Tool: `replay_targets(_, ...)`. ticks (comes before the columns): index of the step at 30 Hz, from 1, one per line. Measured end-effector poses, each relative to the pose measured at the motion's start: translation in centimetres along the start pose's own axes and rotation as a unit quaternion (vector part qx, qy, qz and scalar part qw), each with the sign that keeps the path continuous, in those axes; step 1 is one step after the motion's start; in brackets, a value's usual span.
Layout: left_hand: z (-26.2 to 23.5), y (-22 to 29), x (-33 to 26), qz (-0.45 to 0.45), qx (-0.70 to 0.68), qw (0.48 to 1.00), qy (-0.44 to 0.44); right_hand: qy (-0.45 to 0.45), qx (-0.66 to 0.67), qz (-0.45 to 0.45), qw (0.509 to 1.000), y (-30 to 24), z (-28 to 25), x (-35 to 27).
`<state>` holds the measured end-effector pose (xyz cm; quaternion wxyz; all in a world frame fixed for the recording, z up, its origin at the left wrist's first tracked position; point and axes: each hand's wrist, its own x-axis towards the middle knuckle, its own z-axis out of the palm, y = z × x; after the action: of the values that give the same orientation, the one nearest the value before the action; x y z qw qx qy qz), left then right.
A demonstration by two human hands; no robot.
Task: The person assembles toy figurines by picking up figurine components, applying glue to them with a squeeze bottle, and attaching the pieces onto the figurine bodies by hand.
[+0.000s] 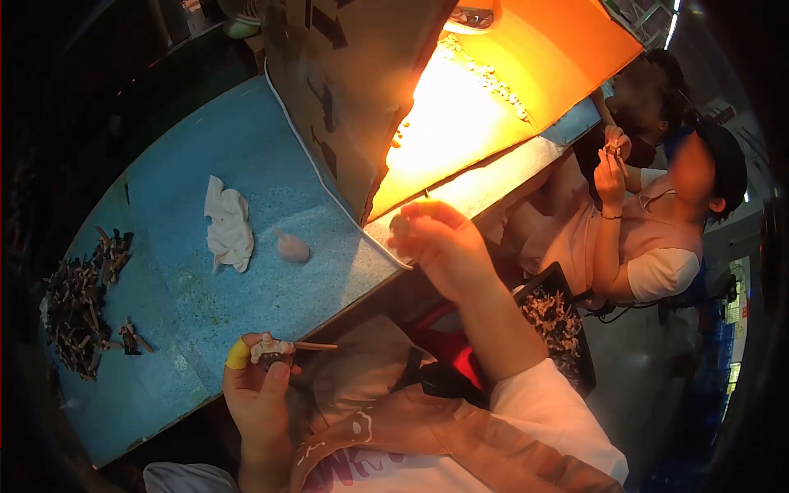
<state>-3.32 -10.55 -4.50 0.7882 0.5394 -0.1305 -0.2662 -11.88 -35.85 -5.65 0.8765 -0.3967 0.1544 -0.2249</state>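
Near the table's front edge, my left hand point(261, 403) is closed on a small figurine point(271, 350), cream above and dark below. A thin brown stick point(316, 346) juts out to the right of it. Yellow tape or a finger cover point(238, 353) wraps one finger of this hand. My right hand point(444, 246) is raised at the front of a lit cardboard box point(341, 99). Its thumb and fingers are pinched together, with a small greyish thing point(400, 232) between them, too blurred to name.
On the blue table point(164, 164) lie a white crumpled cloth point(228, 226), a pinkish lump point(292, 246) and a pile of dark brown pieces point(78, 304). A white cord point(304, 148) skirts the box. Small pieces point(493, 78) line its glowing inside. A black bin point(559, 320) holds brown pieces; a co-worker point(633, 222) sits beyond.
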Motion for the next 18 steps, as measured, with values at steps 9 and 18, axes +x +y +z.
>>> replay_targets(9, 0.2, 0.6, -0.9, -0.009, 0.01, 1.0, -0.027, -0.134, 0.203, 0.168, 0.955, 3.9, 3.9, -4.0)
replay_targets(18, 0.4, 1.3, -1.2, -0.021, 0.041, 0.995, -0.093, -0.109, 0.044, 0.074, 0.99, 3.9, 5.4, -5.8)
